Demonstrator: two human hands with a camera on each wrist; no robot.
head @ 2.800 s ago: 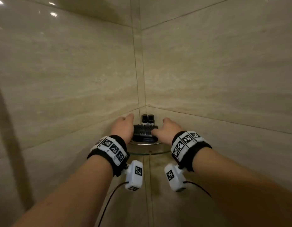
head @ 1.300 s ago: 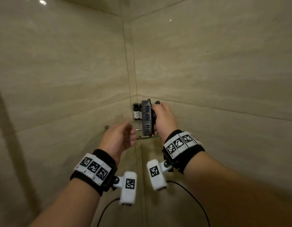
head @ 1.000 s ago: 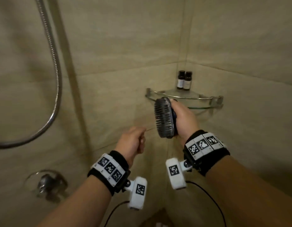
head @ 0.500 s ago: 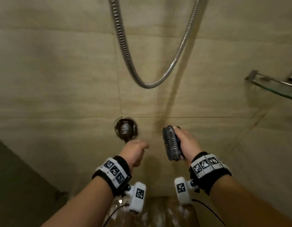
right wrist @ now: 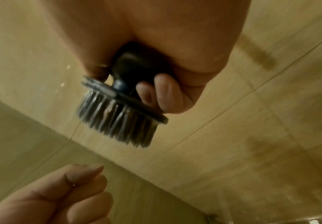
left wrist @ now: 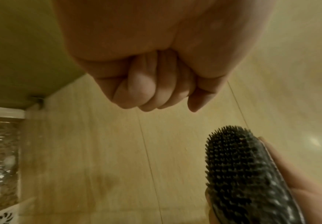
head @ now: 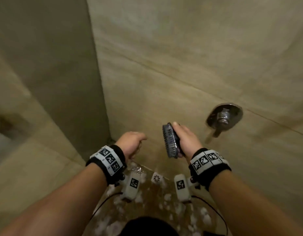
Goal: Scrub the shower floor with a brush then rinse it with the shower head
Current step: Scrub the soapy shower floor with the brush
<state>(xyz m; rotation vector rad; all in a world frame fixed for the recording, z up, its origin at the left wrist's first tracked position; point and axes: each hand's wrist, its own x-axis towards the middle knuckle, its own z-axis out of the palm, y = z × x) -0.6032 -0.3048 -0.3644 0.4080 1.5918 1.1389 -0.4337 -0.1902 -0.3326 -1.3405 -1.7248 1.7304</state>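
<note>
- Nearest to me, at the bottom edge of the head view, I note a dark rounded shape (head: 147,226), too cut off to identify.
- Beyond it lies the shower floor (head: 152,200), brown, wet and dotted with white foam clumps (head: 167,197). A small white square drain cover (head: 156,178) sits at the floor's far edge, where it meets the wall.
- Both forearms reach forward over the floor, each with a black wristband (head: 113,163) bearing black-and-white markers and a white camera unit (head: 131,188) hanging beneath, with a dark cable trailing from it.
- My left hand (head: 131,143) is held above the floor, fingers (left wrist: 146,89) curled into a loose fist around nothing; it touches no object.
- My right hand (head: 185,139) grips the brush (head: 171,140) by its dark knob handle (right wrist: 137,66), fingertips (right wrist: 162,92) wrapped onto the back plate. The brush is held in the air on edge, bristles (right wrist: 118,121) facing the left hand, just beside it but apart from it, clear of floor and wall.
- Farther off, the beige tiled wall (head: 190,48) rises behind the hands, and a chrome valve fitting (head: 224,117) is mounted on it to the right of the brush.
- At the left, a darker wall panel (head: 53,57) meets the tiled wall in a vertical corner.
</note>
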